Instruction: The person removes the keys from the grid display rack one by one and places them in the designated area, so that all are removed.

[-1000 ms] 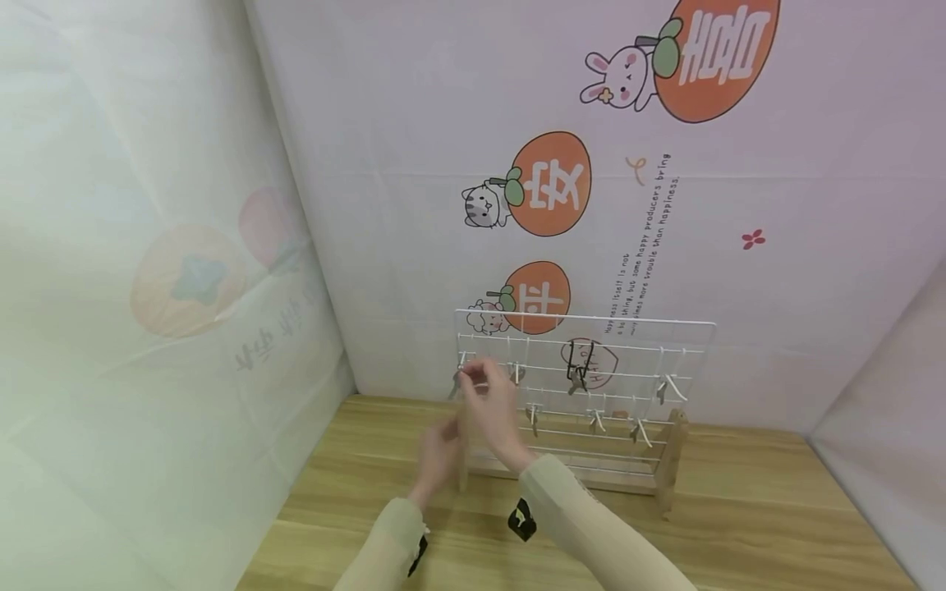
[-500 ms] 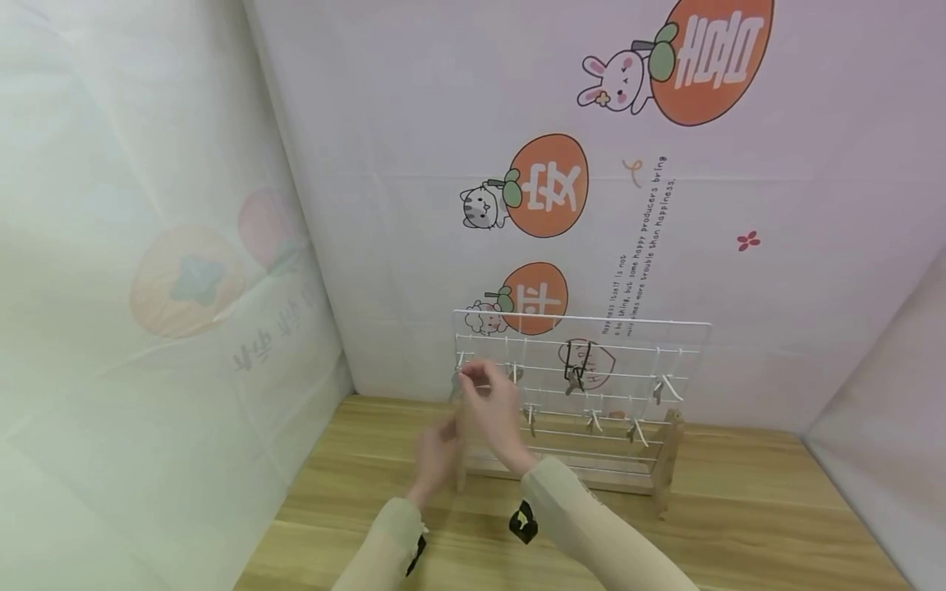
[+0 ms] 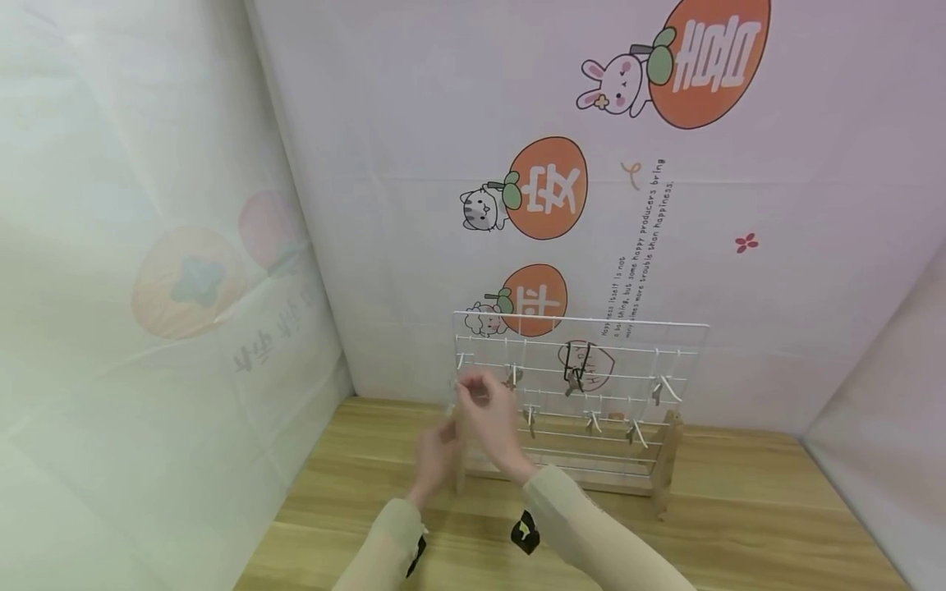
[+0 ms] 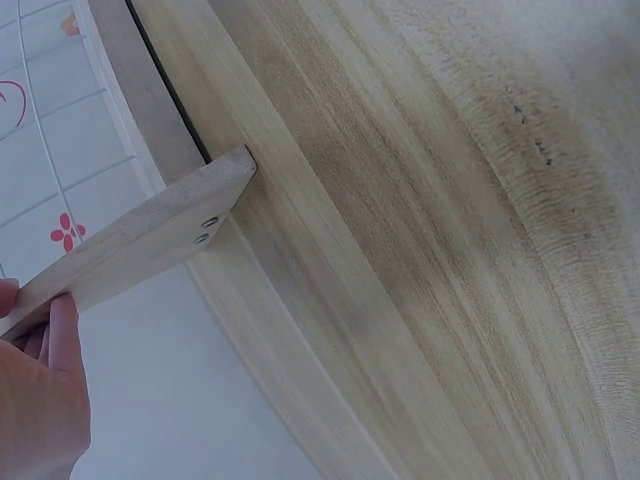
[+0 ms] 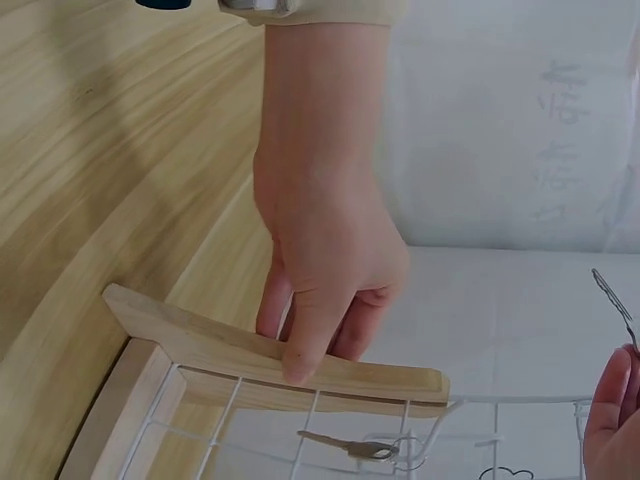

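A white wire grid rack stands on wooden end posts, with several keys hanging from its hooks. My left hand grips the left wooden post, thumb on one side and fingers on the other, as the right wrist view shows. My right hand is at the rack's upper left, just below a white hook. Between its thumb and fingers it pinches a thin notched metal key, seen at the edge of the right wrist view. Another key on a ring hangs on the rack near the left post.
A black hook hangs at the middle of the grid with a key on it. More white hooks, such as the far-right hook, carry keys. The rack stands on a wood-grain table, with printed cloth walls behind and beside it.
My right hand has dropped slightly, and the key that hung at the upper-left hook has left it. The left hand stays on the post. The head view has shifted slightly.
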Action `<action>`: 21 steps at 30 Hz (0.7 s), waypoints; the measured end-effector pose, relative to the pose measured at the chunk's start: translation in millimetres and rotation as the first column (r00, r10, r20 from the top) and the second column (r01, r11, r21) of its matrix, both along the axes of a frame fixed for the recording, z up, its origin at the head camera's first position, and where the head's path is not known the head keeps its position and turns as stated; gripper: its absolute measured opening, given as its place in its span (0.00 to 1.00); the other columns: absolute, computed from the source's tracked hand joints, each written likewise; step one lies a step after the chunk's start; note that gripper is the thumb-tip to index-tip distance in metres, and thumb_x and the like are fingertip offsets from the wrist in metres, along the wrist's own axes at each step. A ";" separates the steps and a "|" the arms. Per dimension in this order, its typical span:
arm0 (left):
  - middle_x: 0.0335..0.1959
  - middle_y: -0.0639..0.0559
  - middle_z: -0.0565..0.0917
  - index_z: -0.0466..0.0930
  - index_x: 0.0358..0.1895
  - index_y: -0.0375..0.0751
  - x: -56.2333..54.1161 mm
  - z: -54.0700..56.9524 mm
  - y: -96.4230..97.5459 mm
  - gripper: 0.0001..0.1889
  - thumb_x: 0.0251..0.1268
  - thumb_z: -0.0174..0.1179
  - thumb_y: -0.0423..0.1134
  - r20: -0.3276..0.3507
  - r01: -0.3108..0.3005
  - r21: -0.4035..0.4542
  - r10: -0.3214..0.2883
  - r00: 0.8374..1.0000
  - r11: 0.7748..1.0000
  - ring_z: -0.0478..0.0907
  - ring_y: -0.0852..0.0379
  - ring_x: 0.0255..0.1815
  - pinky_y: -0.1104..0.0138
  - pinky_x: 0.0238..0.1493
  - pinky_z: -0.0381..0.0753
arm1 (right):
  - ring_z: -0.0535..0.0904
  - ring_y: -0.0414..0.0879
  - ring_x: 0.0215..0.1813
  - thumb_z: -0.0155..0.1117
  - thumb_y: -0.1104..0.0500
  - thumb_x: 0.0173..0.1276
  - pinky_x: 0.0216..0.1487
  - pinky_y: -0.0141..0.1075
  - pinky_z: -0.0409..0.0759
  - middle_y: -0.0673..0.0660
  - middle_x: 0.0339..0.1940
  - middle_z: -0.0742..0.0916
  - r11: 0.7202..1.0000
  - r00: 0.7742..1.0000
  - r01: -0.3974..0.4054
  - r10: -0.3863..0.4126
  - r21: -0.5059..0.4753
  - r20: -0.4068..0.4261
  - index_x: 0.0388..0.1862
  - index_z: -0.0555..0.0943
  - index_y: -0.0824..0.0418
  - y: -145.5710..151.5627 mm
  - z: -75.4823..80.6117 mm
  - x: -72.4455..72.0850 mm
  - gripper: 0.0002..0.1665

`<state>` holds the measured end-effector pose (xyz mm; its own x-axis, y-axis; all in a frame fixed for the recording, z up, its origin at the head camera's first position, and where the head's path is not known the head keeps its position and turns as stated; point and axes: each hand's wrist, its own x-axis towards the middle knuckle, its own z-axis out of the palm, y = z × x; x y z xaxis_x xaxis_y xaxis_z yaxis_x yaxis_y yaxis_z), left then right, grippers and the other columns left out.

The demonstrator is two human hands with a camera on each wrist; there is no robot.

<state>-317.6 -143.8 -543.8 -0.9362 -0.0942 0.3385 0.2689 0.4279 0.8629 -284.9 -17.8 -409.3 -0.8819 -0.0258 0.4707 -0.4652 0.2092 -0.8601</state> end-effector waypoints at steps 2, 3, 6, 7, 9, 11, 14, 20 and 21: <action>0.44 0.37 0.89 0.84 0.48 0.33 0.6 0.1 0.2 0.12 0.62 0.62 0.31 0.002 -0.005 -0.007 0.005 1.000 1.000 0.88 0.45 0.42 0.60 0.43 0.90 | 0.84 0.45 0.45 0.63 0.62 0.69 0.49 0.29 0.84 0.55 0.41 0.89 1.000 1.000 0.005 -0.005 0.008 0.021 0.42 0.82 0.58 2.3 -2.8 1.0 0.05; 0.42 0.37 0.89 0.84 0.46 0.32 0.6 0.1 0.3 0.11 0.62 0.62 0.30 0.005 -0.008 -0.009 0.008 1.000 1.000 0.88 0.45 0.40 0.63 0.41 0.89 | 0.84 0.45 0.45 0.63 0.62 0.68 0.49 0.29 0.84 0.55 0.41 0.89 1.000 1.000 0.004 -0.004 0.009 0.029 0.42 0.83 0.58 3.5 -4.4 1.6 0.05; 0.39 0.34 0.88 0.83 0.46 0.29 0.4 0.9 0.8 0.11 0.62 0.62 0.29 0.017 -0.010 -0.002 0.010 1.000 1.000 0.87 0.44 0.35 0.65 0.35 0.89 | 0.85 0.47 0.45 0.64 0.62 0.68 0.50 0.31 0.85 0.56 0.41 0.89 1.000 0.999 0.002 -0.003 0.019 0.042 0.41 0.83 0.59 7.7 -9.5 2.8 0.05; 0.40 0.32 0.88 0.82 0.48 0.27 0.8 1.4 1.3 0.13 0.62 0.62 0.28 0.022 -0.010 0.005 0.010 1.000 1.000 0.87 0.43 0.35 0.63 0.35 0.89 | 0.85 0.47 0.45 0.64 0.62 0.68 0.51 0.31 0.85 0.55 0.42 0.89 1.000 0.999 0.003 -0.005 0.027 0.045 0.42 0.83 0.59 9.3 -11.3 3.3 0.05; 0.46 0.31 0.87 0.80 0.54 0.27 1.1 2.0 1.7 0.18 0.61 0.63 0.28 0.031 -0.010 0.022 0.009 0.999 1.000 0.87 0.41 0.40 0.60 0.40 0.90 | 0.85 0.47 0.46 0.65 0.61 0.68 0.51 0.32 0.86 0.55 0.42 0.89 0.999 0.999 0.005 -0.007 0.040 0.048 0.42 0.83 0.58 12.9 -15.1 3.8 0.05; 0.50 0.30 0.85 0.78 0.58 0.27 1.4 2.6 2.2 0.21 0.59 0.63 0.26 0.032 -0.011 0.032 0.010 0.999 0.999 0.86 0.39 0.46 0.55 0.46 0.90 | 0.86 0.47 0.46 0.65 0.61 0.68 0.51 0.32 0.86 0.55 0.42 0.90 0.999 0.999 0.007 -0.010 0.053 0.051 0.42 0.83 0.59 16.5 -18.5 4.5 0.06; 0.51 0.33 0.86 0.80 0.57 0.29 0.4 2.1 2.3 0.21 0.58 0.63 0.25 0.011 -0.017 0.020 0.017 1.000 1.000 0.86 0.39 0.50 0.52 0.51 0.88 | 0.86 0.47 0.46 0.66 0.61 0.67 0.50 0.31 0.86 0.55 0.42 0.90 0.998 0.998 0.001 -0.005 0.059 0.061 0.42 0.83 0.60 22.5 -23.8 5.4 0.06; 0.48 0.37 0.88 0.82 0.55 0.34 -1.3 0.6 3.1 0.17 0.62 0.64 0.29 0.010 -0.019 0.037 0.019 1.000 0.999 0.87 0.42 0.47 0.55 0.49 0.89 | 0.85 0.46 0.46 0.66 0.61 0.67 0.50 0.30 0.85 0.56 0.42 0.89 0.997 0.996 -0.028 0.021 0.079 0.091 0.43 0.83 0.59 33.7 -36.8 7.3 0.07; 0.49 0.37 0.88 0.82 0.55 0.34 -1.5 0.2 3.1 0.17 0.62 0.64 0.30 0.017 -0.020 0.044 0.019 1.000 0.999 0.87 0.42 0.48 0.56 0.49 0.89 | 0.85 0.46 0.46 0.65 0.61 0.67 0.50 0.31 0.85 0.56 0.42 0.89 0.996 0.995 -0.029 0.021 0.085 0.096 0.43 0.83 0.60 35.4 -39.3 7.5 0.07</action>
<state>-319.1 -140.7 -543.6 -0.9397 -0.1267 0.3178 0.2463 0.3941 0.8854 -277.4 17.6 -448.6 -0.9209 -0.0857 0.3801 -0.3886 0.2740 -0.8797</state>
